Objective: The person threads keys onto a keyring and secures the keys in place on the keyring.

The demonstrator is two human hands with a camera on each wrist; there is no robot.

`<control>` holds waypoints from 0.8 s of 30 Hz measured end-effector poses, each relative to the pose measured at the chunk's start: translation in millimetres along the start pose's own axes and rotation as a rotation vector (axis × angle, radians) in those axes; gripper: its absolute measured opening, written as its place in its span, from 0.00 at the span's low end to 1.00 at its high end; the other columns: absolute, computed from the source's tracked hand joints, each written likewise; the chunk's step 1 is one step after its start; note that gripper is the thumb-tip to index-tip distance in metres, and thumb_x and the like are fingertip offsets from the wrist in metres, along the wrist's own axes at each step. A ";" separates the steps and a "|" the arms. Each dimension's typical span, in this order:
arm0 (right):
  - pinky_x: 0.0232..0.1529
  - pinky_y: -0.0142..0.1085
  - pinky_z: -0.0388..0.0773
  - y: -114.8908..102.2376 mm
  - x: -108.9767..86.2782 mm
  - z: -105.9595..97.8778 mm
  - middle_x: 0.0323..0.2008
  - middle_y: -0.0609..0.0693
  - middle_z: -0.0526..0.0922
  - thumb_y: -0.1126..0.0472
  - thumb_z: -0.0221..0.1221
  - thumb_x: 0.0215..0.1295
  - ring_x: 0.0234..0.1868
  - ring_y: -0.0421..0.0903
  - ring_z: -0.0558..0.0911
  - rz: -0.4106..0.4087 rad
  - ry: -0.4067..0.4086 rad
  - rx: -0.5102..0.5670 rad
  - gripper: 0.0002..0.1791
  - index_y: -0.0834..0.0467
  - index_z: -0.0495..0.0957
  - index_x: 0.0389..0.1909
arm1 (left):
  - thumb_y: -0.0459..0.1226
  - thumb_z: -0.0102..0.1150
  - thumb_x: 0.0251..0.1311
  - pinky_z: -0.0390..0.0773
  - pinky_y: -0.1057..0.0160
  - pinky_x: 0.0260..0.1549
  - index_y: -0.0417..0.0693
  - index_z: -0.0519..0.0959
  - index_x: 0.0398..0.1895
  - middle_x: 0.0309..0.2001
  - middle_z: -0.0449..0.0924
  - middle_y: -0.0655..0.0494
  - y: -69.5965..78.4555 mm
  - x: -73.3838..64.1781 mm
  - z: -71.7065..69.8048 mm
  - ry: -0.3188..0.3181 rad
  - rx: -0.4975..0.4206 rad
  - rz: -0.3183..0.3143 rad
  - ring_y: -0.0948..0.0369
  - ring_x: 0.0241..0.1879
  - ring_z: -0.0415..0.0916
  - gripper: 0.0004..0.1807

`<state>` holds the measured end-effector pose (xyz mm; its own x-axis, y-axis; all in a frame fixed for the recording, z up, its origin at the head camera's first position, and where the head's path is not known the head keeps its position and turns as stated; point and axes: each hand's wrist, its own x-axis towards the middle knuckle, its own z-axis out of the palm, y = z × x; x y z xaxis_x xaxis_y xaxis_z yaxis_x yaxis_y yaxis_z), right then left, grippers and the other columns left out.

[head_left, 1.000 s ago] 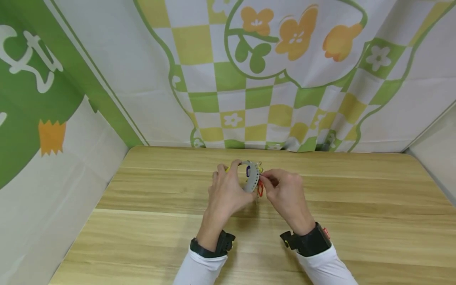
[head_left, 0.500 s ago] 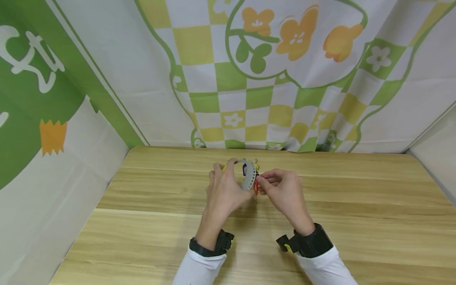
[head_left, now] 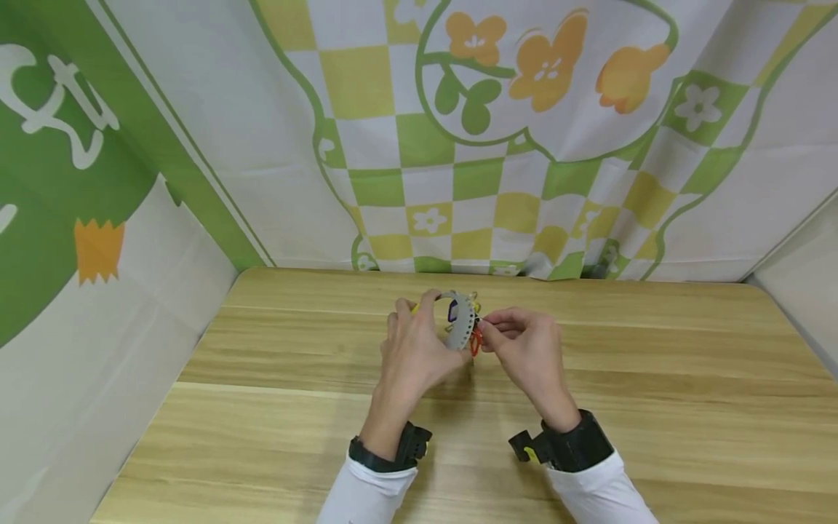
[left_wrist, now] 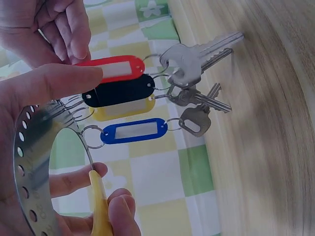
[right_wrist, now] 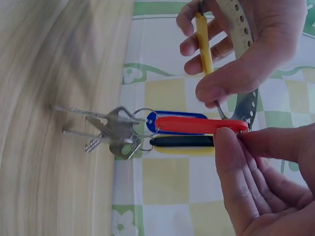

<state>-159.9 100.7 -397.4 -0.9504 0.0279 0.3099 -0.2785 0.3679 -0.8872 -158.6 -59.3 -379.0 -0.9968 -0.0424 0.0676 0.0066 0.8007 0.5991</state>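
Your left hand point(head_left: 415, 349) grips the curved metal plate point(head_left: 463, 326), its fingers curled about the yellow handle point(left_wrist: 100, 209) and its thumb lying on the side where the tags hang. Your right hand point(head_left: 529, 356) faces it from the other side, thumb and forefinger pinching the end of the red tag point(right_wrist: 192, 124) right at the plate's edge, with the other fingers bent in beneath. You hold the plate above the far half of the wooden table point(head_left: 262, 437), in front of the checked cloth point(head_left: 476, 178), and it stands on edge, its row of small holes showing

In the left wrist view, your left thumb overlaps the red tag; whether it presses on it, you cannot tell from here. Just beside the red tag is the black tag point(left_wrist: 120, 91), which partly covers the yellow tag point(left_wrist: 125, 110), and the blue tag point(left_wrist: 135, 131) hangs a little apart from those three. Small wire rings join the tags to a cluster of silver keys point(left_wrist: 184, 61), some of them blurred and overlapping. You wear black wrist straps point(head_left: 581, 442) and white sleeves point(head_left: 376, 489)
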 end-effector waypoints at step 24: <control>0.25 0.35 0.81 5.9 2.2 -1.8 0.24 0.53 0.86 0.72 0.67 0.59 0.23 0.41 0.84 -0.279 0.037 -0.188 0.01 0.66 0.86 0.30 | 0.48 0.81 0.37 0.76 0.44 0.33 0.53 0.69 0.72 0.52 0.70 0.40 3.4 -1.6 2.4 -0.009 -0.010 0.001 0.44 0.47 0.71 0.52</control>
<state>-163.4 104.5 -401.3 -0.8343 -0.0654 0.5474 -0.4935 0.5310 -0.6888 -157.2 -55.1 -378.9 -0.9975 -0.0367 0.0610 0.0079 0.7946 0.6071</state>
